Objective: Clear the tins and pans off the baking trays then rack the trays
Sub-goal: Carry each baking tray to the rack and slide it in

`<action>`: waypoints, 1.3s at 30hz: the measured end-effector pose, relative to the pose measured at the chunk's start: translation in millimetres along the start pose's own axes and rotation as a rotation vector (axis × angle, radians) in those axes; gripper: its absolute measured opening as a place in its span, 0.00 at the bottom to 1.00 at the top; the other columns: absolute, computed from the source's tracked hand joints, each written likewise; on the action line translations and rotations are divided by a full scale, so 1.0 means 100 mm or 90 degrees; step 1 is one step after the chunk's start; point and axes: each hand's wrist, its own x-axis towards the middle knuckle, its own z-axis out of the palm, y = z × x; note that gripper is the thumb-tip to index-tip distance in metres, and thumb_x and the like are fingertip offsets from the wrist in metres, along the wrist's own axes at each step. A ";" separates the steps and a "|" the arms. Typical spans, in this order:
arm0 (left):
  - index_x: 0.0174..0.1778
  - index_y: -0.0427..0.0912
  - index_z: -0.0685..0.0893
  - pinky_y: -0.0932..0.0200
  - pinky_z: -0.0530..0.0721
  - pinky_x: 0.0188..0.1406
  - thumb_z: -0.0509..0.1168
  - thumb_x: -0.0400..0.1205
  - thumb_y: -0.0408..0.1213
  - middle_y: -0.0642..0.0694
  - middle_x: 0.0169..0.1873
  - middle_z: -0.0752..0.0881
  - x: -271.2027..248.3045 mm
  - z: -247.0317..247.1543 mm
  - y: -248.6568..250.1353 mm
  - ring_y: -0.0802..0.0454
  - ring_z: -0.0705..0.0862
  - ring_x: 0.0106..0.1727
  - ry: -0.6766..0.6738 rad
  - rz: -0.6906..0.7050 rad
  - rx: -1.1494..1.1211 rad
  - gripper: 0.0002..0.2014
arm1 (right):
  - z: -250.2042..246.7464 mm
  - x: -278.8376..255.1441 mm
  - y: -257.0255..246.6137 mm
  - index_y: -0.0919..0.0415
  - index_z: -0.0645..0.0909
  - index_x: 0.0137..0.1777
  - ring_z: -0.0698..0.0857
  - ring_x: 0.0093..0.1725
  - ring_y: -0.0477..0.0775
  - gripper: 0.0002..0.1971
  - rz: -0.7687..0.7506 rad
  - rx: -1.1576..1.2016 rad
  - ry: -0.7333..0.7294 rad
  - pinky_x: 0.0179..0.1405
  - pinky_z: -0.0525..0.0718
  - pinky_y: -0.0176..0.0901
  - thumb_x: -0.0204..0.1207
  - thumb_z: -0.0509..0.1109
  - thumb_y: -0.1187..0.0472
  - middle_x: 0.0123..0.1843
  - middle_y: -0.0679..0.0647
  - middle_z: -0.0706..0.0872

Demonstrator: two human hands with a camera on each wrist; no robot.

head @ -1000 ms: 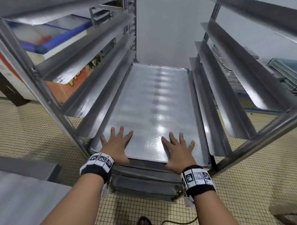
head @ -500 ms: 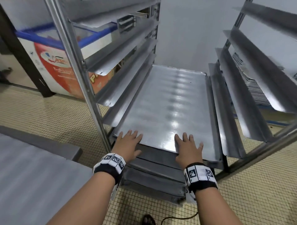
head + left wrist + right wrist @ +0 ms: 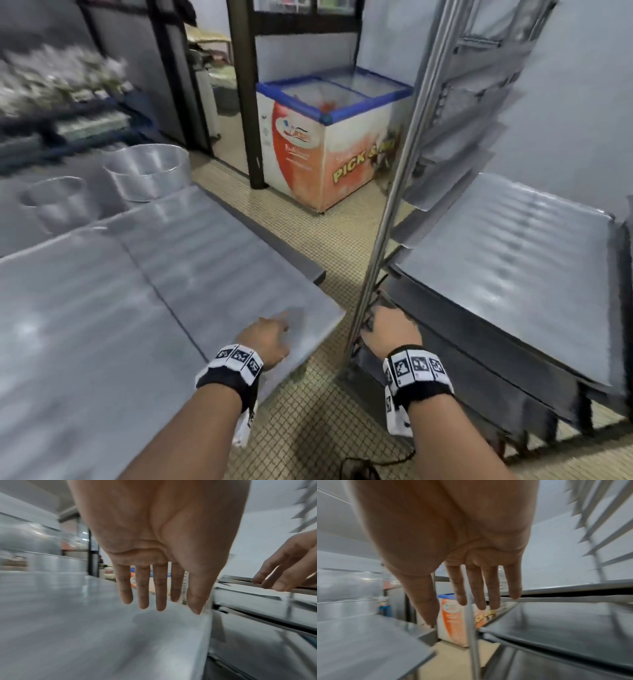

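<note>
Two bare baking trays lie side by side on the table, the nearer one (image 3: 222,274) (image 3: 85,615) reaching the table's right corner and a second (image 3: 68,325) to its left. My left hand (image 3: 274,332) (image 3: 159,601) hovers just over the nearer tray's right corner, fingers straight, holding nothing. My right hand (image 3: 387,329) (image 3: 479,601) is empty, fingers loosely extended, by the rack's front post (image 3: 394,192) (image 3: 472,635). A tray (image 3: 513,267) sits racked on the runners, with darker trays (image 3: 479,359) below it. Two round tins (image 3: 147,171) (image 3: 58,202) stand on the table behind the trays.
A chest freezer (image 3: 329,137) with orange sides stands on the tiled floor (image 3: 329,240) beyond the gap between table and rack. Empty runners (image 3: 455,137) climb the rack's left side. A dark pillar (image 3: 246,92) rises behind the freezer. Blurred shelving is at far left.
Both hands have lifted off the racked tray and swung left. The view has turned left to the table; the left hand is now over the table tray's corner.
</note>
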 end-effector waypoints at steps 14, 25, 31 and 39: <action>0.83 0.76 0.41 0.11 0.56 0.69 0.55 0.71 0.80 0.50 0.88 0.38 -2.27 0.69 -2.05 0.28 0.39 0.86 0.051 -0.611 -0.190 0.46 | 1.36 -0.57 -2.55 0.56 0.72 0.74 0.80 0.69 0.63 0.29 -0.335 -0.010 -0.212 0.67 0.80 0.50 0.72 0.66 0.53 0.72 0.59 0.78; 0.83 0.75 0.35 0.09 0.51 0.71 0.53 0.71 0.82 0.53 0.87 0.30 -2.54 0.83 -2.01 0.32 0.34 0.87 0.065 -0.665 -0.258 0.49 | 1.48 -0.37 -2.80 0.61 0.67 0.71 0.79 0.66 0.69 0.41 -0.047 0.168 -0.283 0.62 0.80 0.53 0.58 0.79 0.52 0.69 0.68 0.75; 0.86 0.64 0.51 0.18 0.64 0.74 0.65 0.72 0.72 0.47 0.85 0.57 -2.46 0.71 -2.06 0.37 0.55 0.85 0.248 -0.858 -0.357 0.48 | 1.35 -0.03 -2.74 0.70 0.75 0.68 0.87 0.58 0.65 0.40 -0.043 0.244 -0.312 0.59 0.85 0.51 0.58 0.83 0.52 0.63 0.66 0.84; 0.75 0.40 0.67 0.29 0.73 0.71 0.76 0.58 0.71 0.37 0.70 0.69 -2.61 0.71 -2.22 0.35 0.67 0.74 0.238 -1.067 -0.461 0.56 | 1.30 0.11 -2.57 0.71 0.66 0.71 0.82 0.66 0.67 0.38 -0.026 0.254 -0.325 0.62 0.79 0.49 0.68 0.81 0.54 0.71 0.68 0.77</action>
